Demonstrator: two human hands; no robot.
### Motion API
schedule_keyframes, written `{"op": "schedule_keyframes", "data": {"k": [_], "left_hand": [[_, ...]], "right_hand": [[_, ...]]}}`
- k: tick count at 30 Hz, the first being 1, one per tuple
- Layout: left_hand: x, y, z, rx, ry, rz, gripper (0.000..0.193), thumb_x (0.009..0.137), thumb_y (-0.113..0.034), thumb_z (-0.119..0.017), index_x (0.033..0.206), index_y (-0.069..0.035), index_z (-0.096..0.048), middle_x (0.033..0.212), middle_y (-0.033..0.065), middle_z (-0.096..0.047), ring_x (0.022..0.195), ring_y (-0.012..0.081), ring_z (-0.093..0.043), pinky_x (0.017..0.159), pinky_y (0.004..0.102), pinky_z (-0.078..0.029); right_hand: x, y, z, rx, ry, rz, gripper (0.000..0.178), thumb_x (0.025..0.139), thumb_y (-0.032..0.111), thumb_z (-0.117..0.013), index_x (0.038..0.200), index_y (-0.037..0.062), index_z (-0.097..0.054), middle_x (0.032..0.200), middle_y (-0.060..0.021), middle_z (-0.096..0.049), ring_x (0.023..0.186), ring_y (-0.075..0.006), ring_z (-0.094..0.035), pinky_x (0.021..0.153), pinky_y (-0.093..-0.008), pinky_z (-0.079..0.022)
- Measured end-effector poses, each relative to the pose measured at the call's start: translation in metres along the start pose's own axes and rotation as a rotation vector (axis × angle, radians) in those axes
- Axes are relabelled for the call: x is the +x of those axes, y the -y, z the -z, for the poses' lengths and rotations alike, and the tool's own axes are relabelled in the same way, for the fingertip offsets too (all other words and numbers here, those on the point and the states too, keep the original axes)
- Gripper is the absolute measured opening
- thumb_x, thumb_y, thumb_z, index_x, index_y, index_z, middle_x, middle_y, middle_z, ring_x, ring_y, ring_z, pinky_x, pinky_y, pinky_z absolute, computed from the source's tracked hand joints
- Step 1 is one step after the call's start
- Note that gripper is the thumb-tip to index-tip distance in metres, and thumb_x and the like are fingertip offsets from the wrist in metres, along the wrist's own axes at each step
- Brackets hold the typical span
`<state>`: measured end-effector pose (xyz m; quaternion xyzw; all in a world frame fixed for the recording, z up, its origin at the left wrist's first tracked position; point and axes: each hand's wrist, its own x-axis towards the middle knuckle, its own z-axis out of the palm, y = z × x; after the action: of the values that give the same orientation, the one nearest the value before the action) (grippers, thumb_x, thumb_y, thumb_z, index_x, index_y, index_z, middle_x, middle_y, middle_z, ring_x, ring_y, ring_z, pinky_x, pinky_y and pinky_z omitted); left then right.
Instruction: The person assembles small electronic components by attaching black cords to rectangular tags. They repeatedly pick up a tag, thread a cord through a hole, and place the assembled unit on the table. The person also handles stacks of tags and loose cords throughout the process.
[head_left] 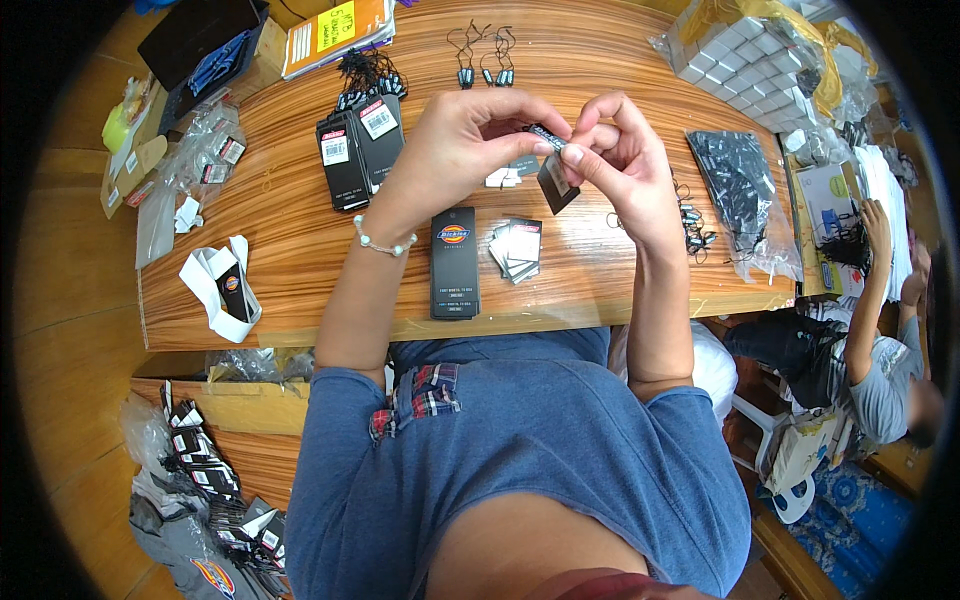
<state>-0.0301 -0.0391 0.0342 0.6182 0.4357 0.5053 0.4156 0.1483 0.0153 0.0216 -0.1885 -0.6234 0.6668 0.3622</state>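
Note:
Both my hands are raised over the table with their fingertips almost meeting. My left hand (pixel 470 135), a beaded bracelet at its wrist, pinches a small dark piece with pale lettering (pixel 545 139). The fingers of my right hand (pixel 628 165) close on its other end and on a small black card tag (pixel 558 188), which hangs tilted below. How the two pieces join is hidden by my fingers. Beneath my hands lie a stack of long black hang tags (pixel 454 270), a small pile of white-faced cards (pixel 516 250) and a few dark and white pieces (pixel 512 172).
Finished-looking black tags with strings (pixel 362 135) lie left of my hands. Looped cords with seals (pixel 485 65) are at the back. On the right are a plastic bag of black pieces (pixel 740 190) and a box of small white boxes (pixel 740 55). A co-worker (pixel 880 340) sits at right.

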Motion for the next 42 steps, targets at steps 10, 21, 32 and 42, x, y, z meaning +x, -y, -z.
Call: {"op": "schedule_keyframes", "data": {"k": [10,21,32,42], "left_hand": [[-0.002,-0.003,-0.002,-0.140,0.074,0.056,0.014,0.077,0.002,-0.061,0.091,0.002,-0.064,0.089,0.0082,-0.064,0.083,0.0130,-0.061,0.076,0.0246,-0.050],[0.000,-0.004,-0.004,-0.246,0.019,-0.047,0.021,0.074,0.005,-0.065,0.093,0.001,-0.059,0.090,0.0104,-0.063,0.085,0.0159,-0.062,0.077,0.0263,-0.051],[-0.001,-0.008,-0.004,-0.218,0.068,0.041,0.018,0.076,0.003,-0.063,0.094,0.001,-0.060,0.091,0.0094,-0.063,0.083,0.0138,-0.061,0.075,0.0247,-0.051],[0.012,0.028,0.001,0.082,-0.069,-0.231,0.050,0.085,-0.021,-0.055,0.128,-0.004,-0.036,0.129,0.0099,-0.040,0.113,0.0188,-0.045,0.098,0.0341,-0.034]], "right_hand": [[0.000,-0.016,0.009,0.176,0.088,0.035,0.021,0.080,0.004,-0.062,0.091,0.0024,-0.045,0.072,-0.0108,-0.064,0.064,-0.0140,-0.062,0.061,-0.0241,-0.049],[-0.001,-0.007,0.005,0.157,0.080,0.191,0.016,0.080,-0.001,-0.059,0.090,0.0015,-0.047,0.075,-0.0126,-0.064,0.067,-0.0160,-0.063,0.061,-0.0248,-0.051],[0.001,-0.015,0.008,0.170,0.089,0.096,0.017,0.081,0.002,-0.059,0.092,0.0032,-0.045,0.074,-0.0119,-0.064,0.068,-0.0153,-0.063,0.062,-0.0248,-0.051],[0.014,-0.016,0.010,0.259,0.035,-0.072,0.017,0.084,0.006,-0.055,0.100,0.0004,-0.053,0.083,-0.0133,-0.063,0.075,-0.0182,-0.061,0.074,-0.0291,-0.048]]}}
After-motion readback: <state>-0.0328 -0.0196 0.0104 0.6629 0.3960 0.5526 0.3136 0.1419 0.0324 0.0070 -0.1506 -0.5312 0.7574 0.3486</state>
